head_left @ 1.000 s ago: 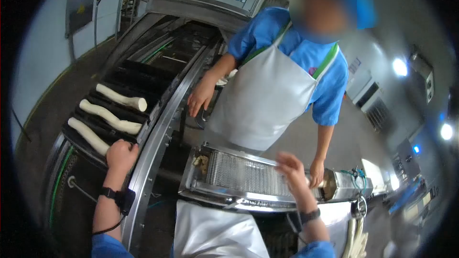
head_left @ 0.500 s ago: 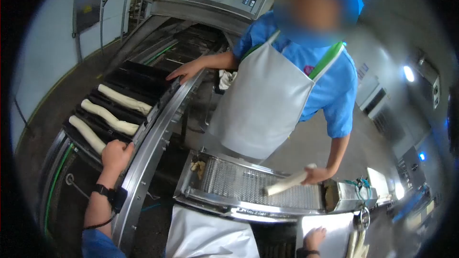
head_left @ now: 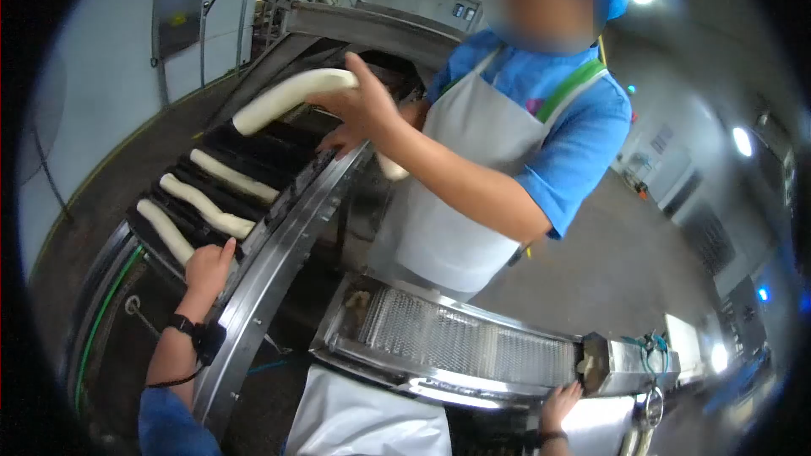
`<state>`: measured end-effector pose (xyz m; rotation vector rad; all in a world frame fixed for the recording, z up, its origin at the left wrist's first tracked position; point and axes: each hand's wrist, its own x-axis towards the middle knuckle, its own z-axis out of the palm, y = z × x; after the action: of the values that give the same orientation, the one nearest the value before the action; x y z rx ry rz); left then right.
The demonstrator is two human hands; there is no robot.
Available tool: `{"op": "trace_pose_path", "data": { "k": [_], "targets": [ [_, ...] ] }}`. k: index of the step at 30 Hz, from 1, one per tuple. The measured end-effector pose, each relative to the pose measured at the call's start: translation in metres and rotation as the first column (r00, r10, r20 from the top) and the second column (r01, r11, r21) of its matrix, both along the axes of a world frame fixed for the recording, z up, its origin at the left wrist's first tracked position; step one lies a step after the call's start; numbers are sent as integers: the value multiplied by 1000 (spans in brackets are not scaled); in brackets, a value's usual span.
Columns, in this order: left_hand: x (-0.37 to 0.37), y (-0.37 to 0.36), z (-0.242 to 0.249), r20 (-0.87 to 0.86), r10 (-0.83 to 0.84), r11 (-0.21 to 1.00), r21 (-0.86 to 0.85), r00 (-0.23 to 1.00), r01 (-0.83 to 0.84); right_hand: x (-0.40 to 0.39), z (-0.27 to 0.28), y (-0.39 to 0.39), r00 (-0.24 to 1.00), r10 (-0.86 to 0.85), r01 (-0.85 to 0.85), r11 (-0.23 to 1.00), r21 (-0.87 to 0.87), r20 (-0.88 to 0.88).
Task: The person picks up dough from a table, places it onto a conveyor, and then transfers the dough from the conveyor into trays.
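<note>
My left hand (head_left: 209, 270), wearing a dark wristband, is closed at the near end of the black grooved tray (head_left: 287, 139). It covers one end of a pale dough strip (head_left: 165, 232). Two more dough strips, one wavy (head_left: 207, 207) and one straighter (head_left: 235, 177), lie in other grooves. My right hand (head_left: 559, 408) reaches to the rim of the small mesh conveyor (head_left: 473, 339), its fingers extended and nothing seen in them. Across from me, a co-worker's hand (head_left: 359, 105) holds a long dough strip (head_left: 291, 100) over the tray. Their other hand (head_left: 340, 142) rests at the tray's edge.
A steel rail (head_left: 253, 308) runs along the tray's side. The co-worker in a white apron (head_left: 460, 194) stands behind the mesh conveyor. A metal box (head_left: 634, 365) with teal cord sits at its right end. Dough strips (head_left: 638, 441) lie at the lower right.
The co-worker has lifted a dough strip from the mesh conveyor and swung it left over the tray. My right hand has moved up to the conveyor's rim. My left hand stays at the tray.
</note>
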<state>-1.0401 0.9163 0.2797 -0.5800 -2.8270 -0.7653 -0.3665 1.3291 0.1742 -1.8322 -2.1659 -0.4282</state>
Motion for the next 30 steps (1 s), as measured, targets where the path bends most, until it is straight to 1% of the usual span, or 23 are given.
{"op": "trace_pose_path", "data": {
  "k": [1, 2, 3, 4, 5, 7, 8, 9, 11, 12, 14, 15, 17, 18, 19, 21, 22, 23, 24, 25, 27, 28, 30],
  "targets": [
    [0, -3, -2, -19, -6, 1000, 5, 1000, 6, -5, 0, 6, 992, -13, 12, 1000, -3, -125],
    [4, -3, 4, -31, -6, 1000, -4, 999, 6, -13, 7, 8, 993, 5, -7, 1000, -17, -117],
    [0, -3, 1, -9, 12, 998, -56, 1000, -12, -22, 12, 10, 994, -48, 44, 998, -35, -99],
    [1, -4, 2, 10, 19, 999, -39, 1000, -19, -29, 11, 13, 992, -98, 94, 994, -52, -80],
    [3, -4, 4, 28, 23, 1000, -18, 999, -23, -33, 9, 18, 994, -78, 73, 995, -65, -75],
    [7, -4, 8, 70, 50, 998, -29, 996, -48, -35, 7, 26, 995, -79, 78, 997, -18, -59],
    [6, -4, 10, 108, 57, 998, -29, 993, -54, -38, 8, 26, 996, -44, 45, 999, 8, -81],
    [4, -5, 6, 103, 58, 998, -33, 993, -55, -42, 7, 26, 995, -44, 44, 999, 4, -86],
    [-2, -8, -7, 46, 44, 999, 5, 998, -44, -49, 12, 24, 988, 29, -18, 997, 73, -149],
    [-3, -9, -8, 35, 33, 999, 11, 999, -33, -53, 16, 22, 987, 19, -6, 997, 78, -160],
    [2, -8, -3, 43, 59, 998, 25, 997, -60, -63, 27, 17, 973, 161, -130, 975, 181, -165],
    [7, -7, 5, 69, 71, 997, 9, 995, -71, -64, 27, 19, 972, 155, -120, 975, 189, -178],
    [10, -9, 10, 64, 57, 998, -23, 996, -56, -69, 28, 23, 993, 82, -81, 996, 22, -81],
    [12, -10, 12, 54, 61, 998, -21, 997, -60, -75, 30, 27, 997, 16, -18, 999, -33, -79],
    [13, -11, 14, 63, 58, 998, -15, 996, -57, -79, 33, 31, 996, 20, -23, 999, -35, -86],
    [15, -12, 17, 76, 56, 998, -30, 996, -54, -82, 40, 37, 994, 79, -67, 987, -148, 80],
    [12, -14, 17, 58, 47, 997, -67, 997, -43, -80, 42, 43, 994, 80, -67, 984, -164, 79],
    [12, -12, 23, 46, 37, 994, -107, 998, -32, -76, 46, 54, 976, 164, -129, 966, -224, 146],
    [14, -12, 32, 83, 38, 995, -98, 996, -30, -74, 50, 65, 945, 251, -187, 940, -284, 208],
    [15, -9, 40, 92, 41, 993, -114, 995, -30, -75, 55, 74, 943, 256, -185, 935, -301, 214],
    [24, -19, 44, 131, 63, 998, -20, 989, -61, -79, 60, 85, 908, 269, -156, 929, -335, 323],
    [24, -21, 45, 127, 70, 997, -35, 989, -66, -79, 57, 89, 908, 276, -162, 925, -344, 315],
    [25, -22, 54, 122, 67, 996, -65, 990, -59, -81, 57, 104, 895, 235, -132, 951, -278, 379]
  ]
}}
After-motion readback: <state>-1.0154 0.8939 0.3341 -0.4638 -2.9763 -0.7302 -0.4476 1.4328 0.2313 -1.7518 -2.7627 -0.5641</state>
